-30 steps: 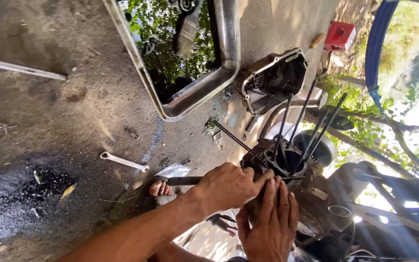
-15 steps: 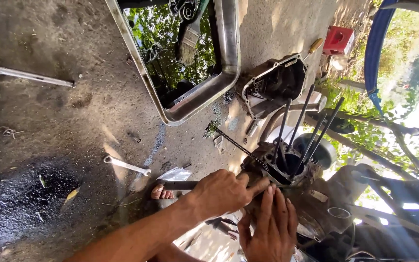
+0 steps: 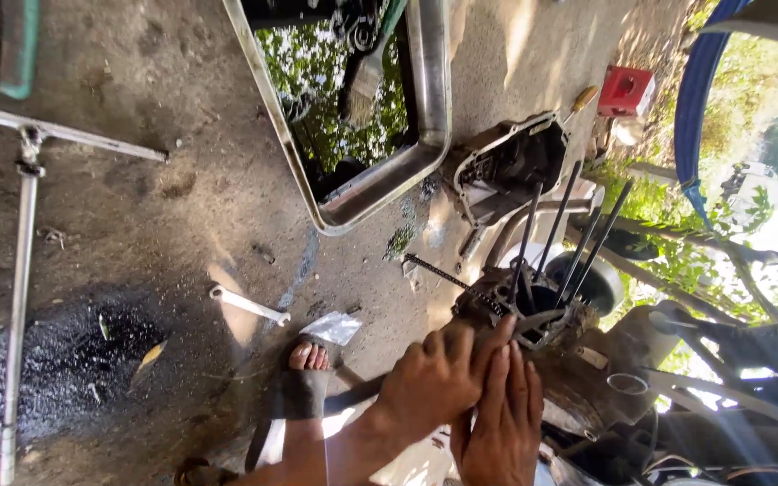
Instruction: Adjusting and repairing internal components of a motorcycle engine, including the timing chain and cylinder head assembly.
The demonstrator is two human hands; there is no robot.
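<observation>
Against the near side of the engine block point(image 3: 533, 310), low on the concrete ground point(image 3: 182, 207): fingers point(image 3: 508, 378) of the right hand point(image 3: 497, 427) laid straight and close together, flat on the metal, gripping nothing, apparently to steady the casting. Just beside and touching, the left hand point(image 3: 434, 378), fingers curled together over the block's edge; cannot tell whether clamped on some small part or merely bracing, with the fingertips hidden behind the knuckles.

Rising from the block, four long bare studs point(image 3: 578, 234), left exposed as if with the cylinder lifted off. Draped out of its side, a timing chain point(image 3: 452, 279), slack and kept clear of the hands.

Just beside the left wrist, a sandalled foot point(image 3: 303, 382), planted close for a low working stance. Near the toes, a crumpled foil wrapper point(image 3: 333, 328) and a spanner point(image 3: 249, 306), dropped within easy reach.

Farther out, an engine cover point(image 3: 506, 166) set aside open-face-up, touching the rounded corner of a metal wash tray point(image 3: 434, 135); inside, dark liquid and a paintbrush point(image 3: 362, 85), presumably for cleaning parts. Toward the far edge of the ground, a red box point(image 3: 625, 90).
</observation>
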